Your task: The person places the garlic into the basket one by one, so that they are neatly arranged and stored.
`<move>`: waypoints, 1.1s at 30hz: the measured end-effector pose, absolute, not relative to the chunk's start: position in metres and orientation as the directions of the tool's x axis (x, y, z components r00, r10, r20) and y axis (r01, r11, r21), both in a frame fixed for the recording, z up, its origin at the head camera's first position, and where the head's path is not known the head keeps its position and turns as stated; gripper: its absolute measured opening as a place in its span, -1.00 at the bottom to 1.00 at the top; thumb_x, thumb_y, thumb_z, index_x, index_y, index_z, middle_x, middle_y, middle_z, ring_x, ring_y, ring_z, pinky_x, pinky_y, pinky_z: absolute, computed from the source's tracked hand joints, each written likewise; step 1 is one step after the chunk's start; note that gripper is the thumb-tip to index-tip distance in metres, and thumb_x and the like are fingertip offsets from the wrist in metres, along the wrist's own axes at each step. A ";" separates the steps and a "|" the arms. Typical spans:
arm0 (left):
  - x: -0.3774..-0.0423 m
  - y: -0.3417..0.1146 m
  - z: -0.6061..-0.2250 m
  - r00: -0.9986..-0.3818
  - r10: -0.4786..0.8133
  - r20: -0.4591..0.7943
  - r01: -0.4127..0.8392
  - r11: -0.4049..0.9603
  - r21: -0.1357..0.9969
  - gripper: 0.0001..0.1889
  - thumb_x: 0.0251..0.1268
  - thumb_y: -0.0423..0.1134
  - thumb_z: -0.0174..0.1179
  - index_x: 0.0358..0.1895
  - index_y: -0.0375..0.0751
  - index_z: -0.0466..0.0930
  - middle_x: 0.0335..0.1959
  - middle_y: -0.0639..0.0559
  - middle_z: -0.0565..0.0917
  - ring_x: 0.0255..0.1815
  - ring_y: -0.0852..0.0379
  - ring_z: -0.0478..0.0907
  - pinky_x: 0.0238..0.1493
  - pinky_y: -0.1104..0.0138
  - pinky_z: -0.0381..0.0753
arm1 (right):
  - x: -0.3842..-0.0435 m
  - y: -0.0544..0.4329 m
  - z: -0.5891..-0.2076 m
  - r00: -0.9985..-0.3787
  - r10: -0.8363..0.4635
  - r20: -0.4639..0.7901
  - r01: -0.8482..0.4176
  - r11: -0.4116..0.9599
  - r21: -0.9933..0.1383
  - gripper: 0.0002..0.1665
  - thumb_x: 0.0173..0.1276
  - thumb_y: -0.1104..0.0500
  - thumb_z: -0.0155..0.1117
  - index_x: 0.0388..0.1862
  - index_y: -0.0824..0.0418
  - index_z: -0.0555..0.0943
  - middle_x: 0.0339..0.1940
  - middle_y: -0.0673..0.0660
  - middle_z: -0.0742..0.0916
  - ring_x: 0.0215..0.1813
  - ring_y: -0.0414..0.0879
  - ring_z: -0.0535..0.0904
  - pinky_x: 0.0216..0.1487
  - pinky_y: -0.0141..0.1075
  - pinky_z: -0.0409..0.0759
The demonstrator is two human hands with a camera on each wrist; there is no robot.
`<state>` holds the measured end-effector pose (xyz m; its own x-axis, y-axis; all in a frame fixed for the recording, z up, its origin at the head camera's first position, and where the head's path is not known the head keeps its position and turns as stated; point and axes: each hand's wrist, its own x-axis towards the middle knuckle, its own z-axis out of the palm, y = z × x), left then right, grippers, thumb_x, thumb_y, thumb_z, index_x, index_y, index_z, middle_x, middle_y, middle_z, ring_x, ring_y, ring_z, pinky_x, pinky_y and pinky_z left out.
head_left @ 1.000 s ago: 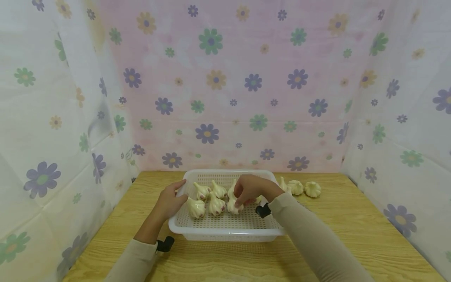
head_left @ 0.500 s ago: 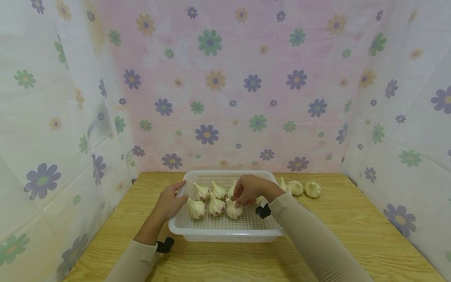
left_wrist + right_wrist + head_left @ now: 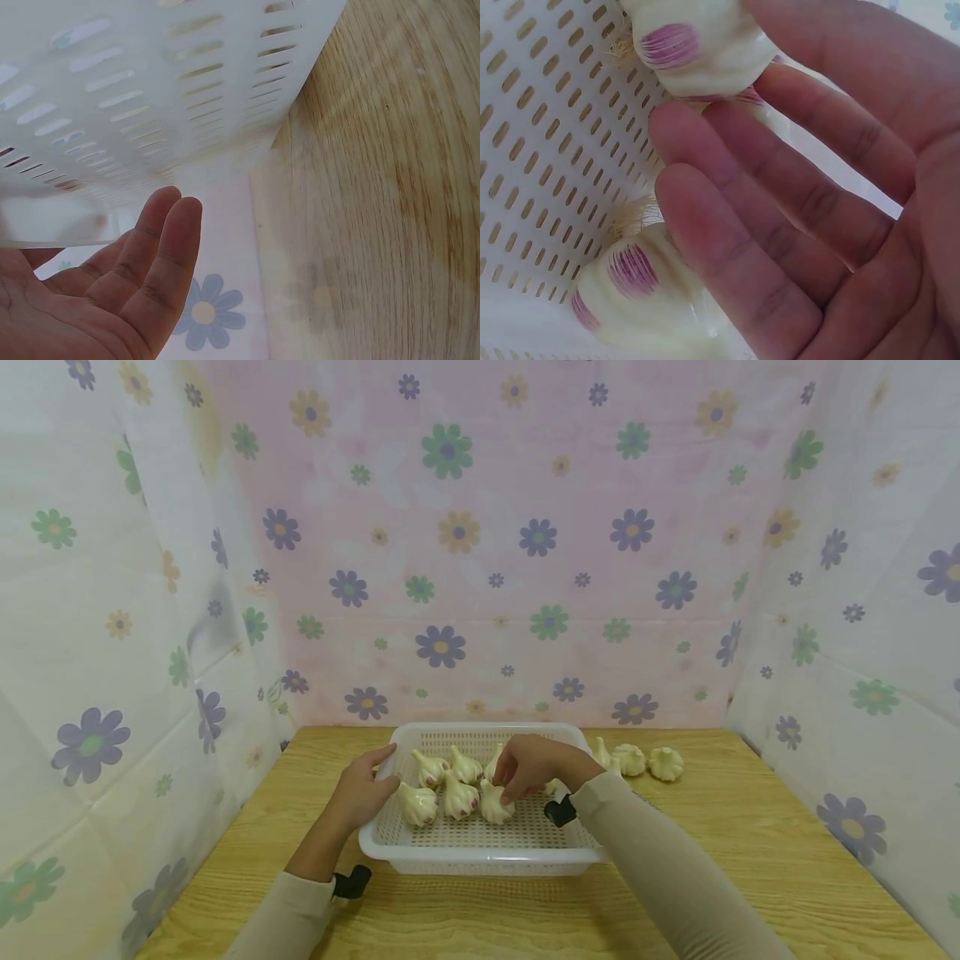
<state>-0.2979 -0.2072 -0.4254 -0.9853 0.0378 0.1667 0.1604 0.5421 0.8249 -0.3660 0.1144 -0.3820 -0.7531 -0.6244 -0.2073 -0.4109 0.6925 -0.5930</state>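
Note:
A white plastic basket (image 3: 480, 852) with slotted walls stands on the wooden table. My left hand (image 3: 363, 789) holds its left rim, thumb over the top; in the left wrist view the other fingers (image 3: 172, 255) extend along the outside. Inside, my right hand (image 3: 532, 764) pinches a garlic bulb (image 3: 495, 806) between thumb and index finger at the right end of the front row. The right wrist view shows that bulb (image 3: 705, 52) by the fingertips, while the remaining fingers stay loosely bent. Several other garlic bulbs (image 3: 417, 806) sit to its left and behind it.
More garlic bulbs (image 3: 665, 763) lie on the table (image 3: 720, 827) right of the basket, partly hidden by the right forearm. Inside the basket another bulb (image 3: 645, 292) lies beneath the right hand. Flowered cloth (image 3: 480, 568) surrounds the table at the back and sides.
The pinched garlic bulb has turned, its purple marks swinging out of sight in the head view, and shifted slightly left. The left hand and basket stay put.

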 end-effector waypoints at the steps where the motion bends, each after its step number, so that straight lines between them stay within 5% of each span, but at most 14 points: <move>1: -0.298 -0.207 -0.425 -0.986 0.036 0.165 0.158 0.542 0.825 -0.33 0.41 -0.27 0.15 0.59 -0.18 0.29 0.45 -0.44 0.43 0.00 -0.21 0.74 -0.34 0.13 0.81 | -0.366 0.114 -0.382 -0.755 -0.623 -0.205 -0.412 0.694 -0.590 -0.71 0.14 0.17 0.65 -0.13 0.04 0.82 -0.33 -0.02 0.84 -0.39 0.11 0.75 -0.38 -0.08 0.71; 10: -0.298 -0.207 -0.425 -0.986 0.039 0.160 0.156 0.545 0.824 -0.33 0.42 -0.26 0.14 0.59 -0.16 0.28 0.47 -0.43 0.41 0.00 -0.20 0.74 -0.33 0.13 0.81 | -0.368 0.121 -0.378 -0.733 -0.657 -0.175 -0.450 0.662 -0.599 -0.70 0.18 0.17 0.61 -0.09 0.09 0.81 -0.39 -0.03 0.83 -0.45 0.16 0.65 -0.33 0.07 0.73; 19: -0.297 -0.207 -0.425 -0.986 0.043 0.161 0.159 0.529 0.833 -0.33 0.42 -0.27 0.14 0.59 -0.17 0.28 0.43 -0.46 0.45 -0.05 -0.16 0.75 -0.35 0.14 0.81 | -0.372 0.142 -0.361 -0.775 -0.624 -0.099 -0.467 0.672 -0.575 -0.50 0.17 -0.02 0.63 0.10 0.08 0.78 -0.02 0.03 0.81 -0.09 -0.13 0.73 -0.16 -0.18 0.77; 26: -0.297 -0.207 -0.425 -0.986 0.040 0.161 0.157 0.535 0.830 -0.33 0.42 -0.26 0.15 0.59 -0.16 0.28 0.45 -0.44 0.43 0.04 -0.22 0.72 -0.31 0.13 0.81 | -0.366 0.170 -0.347 -0.766 -0.641 0.045 -0.541 0.605 -0.584 -0.49 0.25 -0.06 0.57 0.15 0.06 0.75 0.11 0.14 0.79 0.10 0.05 0.72 0.02 -0.10 0.75; 33: -0.296 -0.208 -0.426 -0.985 0.042 0.168 0.164 0.536 0.828 -0.33 0.42 -0.25 0.16 0.59 -0.19 0.29 0.47 -0.44 0.40 0.08 -0.28 0.71 -0.29 0.12 0.82 | -0.351 0.207 -0.349 -0.823 -0.546 0.157 -0.491 0.544 -0.680 -0.50 0.27 -0.07 0.55 0.16 0.03 0.73 0.17 0.24 0.75 0.08 0.08 0.76 0.09 -0.05 0.75</move>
